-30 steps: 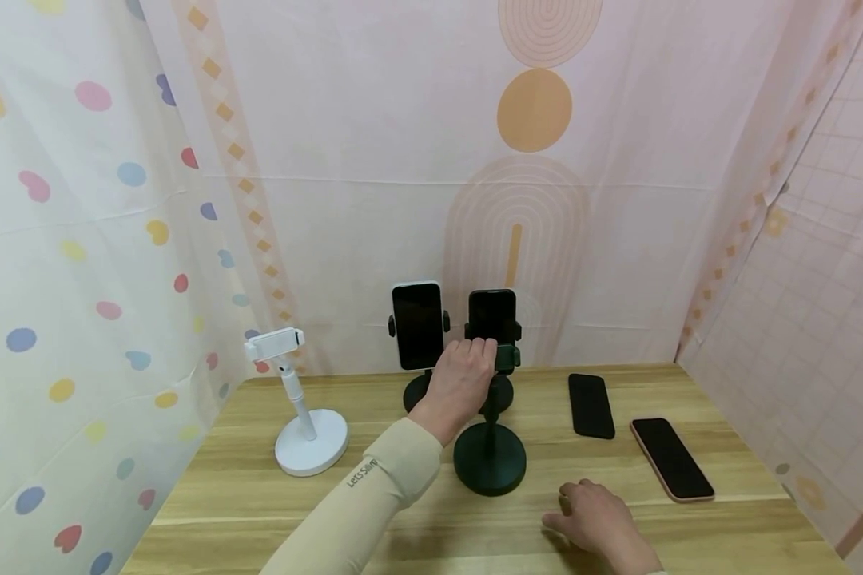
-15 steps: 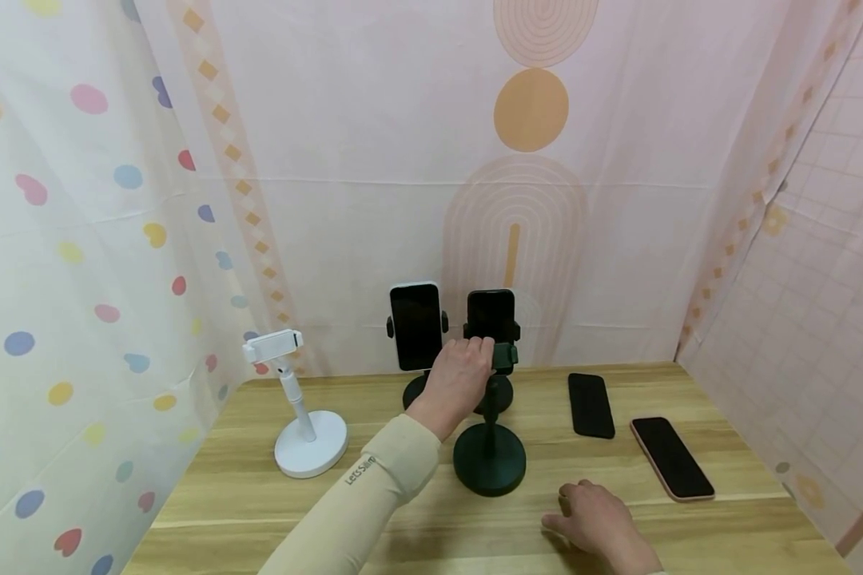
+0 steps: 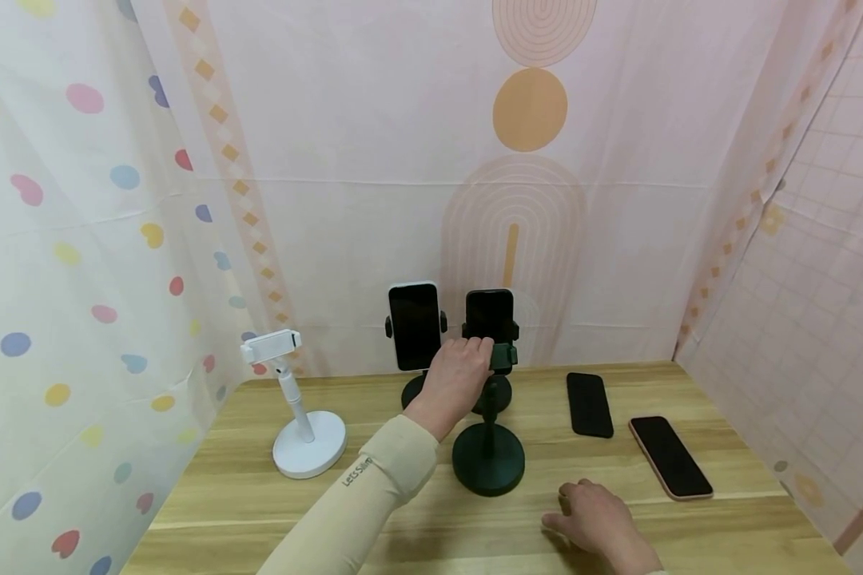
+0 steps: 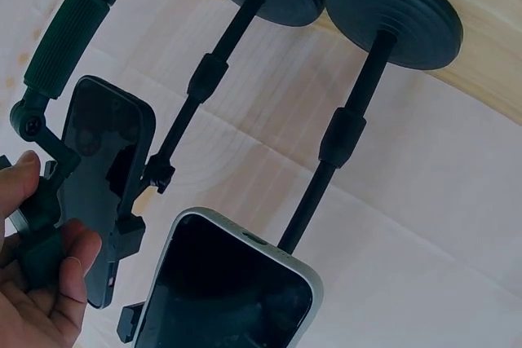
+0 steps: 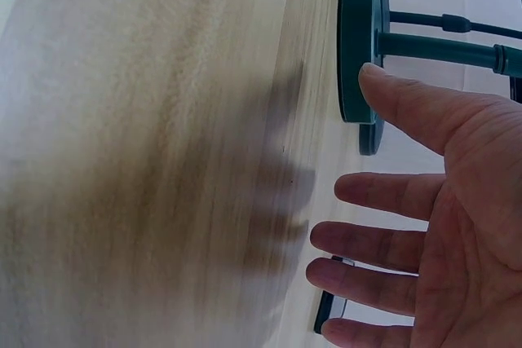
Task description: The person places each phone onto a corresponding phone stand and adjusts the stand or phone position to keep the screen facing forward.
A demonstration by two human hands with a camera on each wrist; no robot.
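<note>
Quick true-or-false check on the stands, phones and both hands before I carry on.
1. The left hand grips the clamp of the dark green stand. True.
2. The right hand holds a phone. False: it hovers open over the table, holding nothing.
3. The white stand carries a phone. False: its clamp is empty.
4. Two phones lie flat on the table, a black phone and a pink-edged phone. True.

Four phones (image 3: 590,405); three black stands (image 3: 489,469); one white stand (image 3: 309,454); two hands (image 3: 597,523).
</note>
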